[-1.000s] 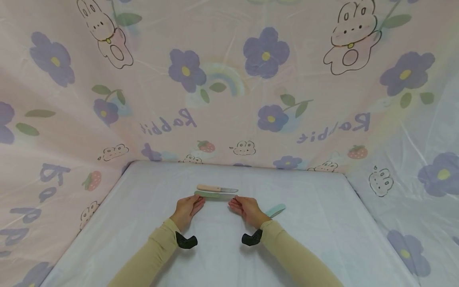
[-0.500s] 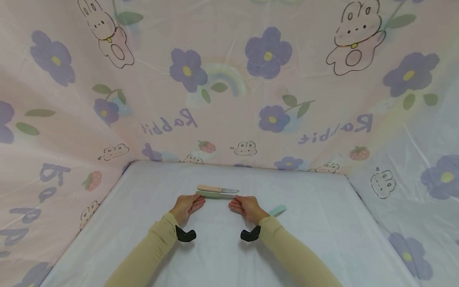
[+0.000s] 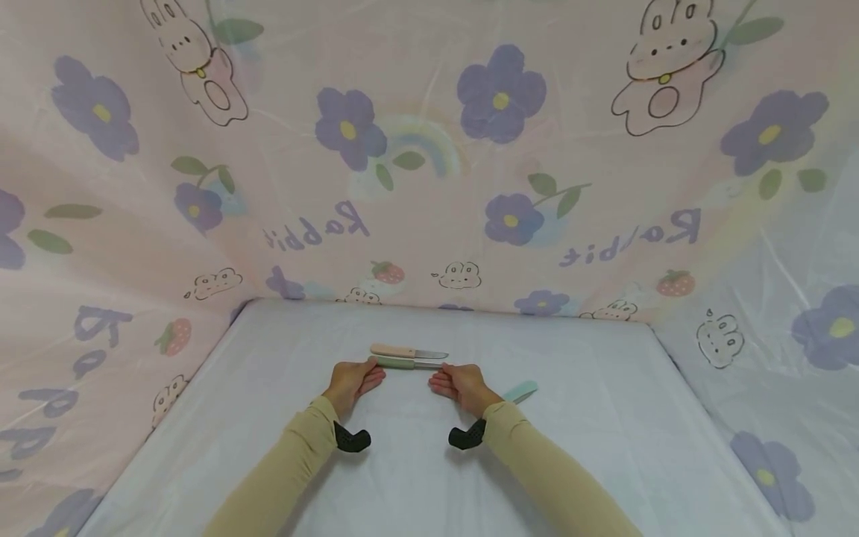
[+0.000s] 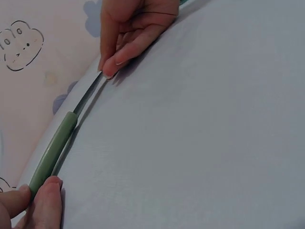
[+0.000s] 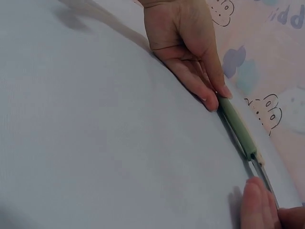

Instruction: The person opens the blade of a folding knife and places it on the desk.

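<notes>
A small knife with a green handle (image 3: 396,363) stretches level between my two hands, its blade pointing right. My left hand (image 3: 350,382) pinches the butt of the handle between thumb and fingers. At the other end, thumb and fingers of my right hand (image 3: 463,386) pinch the blade near its tip, hiding the point. The left wrist view shows the slim blade (image 4: 88,93) almost edge-on, with a shadow beside it on the sheet. Just behind lies a second knife with a peach handle (image 3: 392,350), its blade also pointing right.
A mint-green handle-like thing (image 3: 521,391) lies right of my right wrist, partly hidden by it. The white-covered table (image 3: 416,477) meets a patterned cloth wall (image 3: 416,216) at the back and sides. Each wrist wears a black device (image 3: 352,438).
The green-handled knife has turned about its length, so its blade shows narrower than before. Both hands keep their pinch and stay nearly in place.
</notes>
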`<state>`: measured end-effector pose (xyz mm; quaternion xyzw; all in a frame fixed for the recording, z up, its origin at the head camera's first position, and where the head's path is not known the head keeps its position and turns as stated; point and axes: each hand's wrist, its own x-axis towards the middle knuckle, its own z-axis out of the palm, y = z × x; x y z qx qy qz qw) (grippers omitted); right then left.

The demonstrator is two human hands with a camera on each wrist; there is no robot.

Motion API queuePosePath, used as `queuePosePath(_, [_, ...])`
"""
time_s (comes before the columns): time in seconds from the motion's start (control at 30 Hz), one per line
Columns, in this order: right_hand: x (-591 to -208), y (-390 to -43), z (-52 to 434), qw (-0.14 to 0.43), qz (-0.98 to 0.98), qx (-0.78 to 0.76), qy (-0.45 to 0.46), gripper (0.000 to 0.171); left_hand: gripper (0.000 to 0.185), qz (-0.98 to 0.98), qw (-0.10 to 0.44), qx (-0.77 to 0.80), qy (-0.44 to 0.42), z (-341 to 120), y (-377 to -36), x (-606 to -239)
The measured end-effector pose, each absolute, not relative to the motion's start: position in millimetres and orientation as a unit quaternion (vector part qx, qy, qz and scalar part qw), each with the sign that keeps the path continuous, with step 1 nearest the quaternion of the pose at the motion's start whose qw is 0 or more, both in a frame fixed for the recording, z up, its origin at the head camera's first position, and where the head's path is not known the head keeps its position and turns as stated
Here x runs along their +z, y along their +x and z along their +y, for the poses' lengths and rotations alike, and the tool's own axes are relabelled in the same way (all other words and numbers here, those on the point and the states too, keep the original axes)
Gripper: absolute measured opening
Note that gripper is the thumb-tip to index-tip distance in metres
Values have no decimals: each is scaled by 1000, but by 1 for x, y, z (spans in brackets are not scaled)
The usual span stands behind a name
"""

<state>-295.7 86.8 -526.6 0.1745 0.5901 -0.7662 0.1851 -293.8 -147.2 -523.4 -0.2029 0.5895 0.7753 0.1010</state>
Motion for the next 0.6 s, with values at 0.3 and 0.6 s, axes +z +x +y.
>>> queuePosePath(0.3, [-525, -294, 86, 181, 603, -758, 171, 29, 33, 603, 91, 769, -191, -147, -293, -525])
queuePosePath(0.6, [-529, -294, 86, 177, 603, -761, 161, 30, 34, 612, 98, 760, -195, -148, -297, -529])
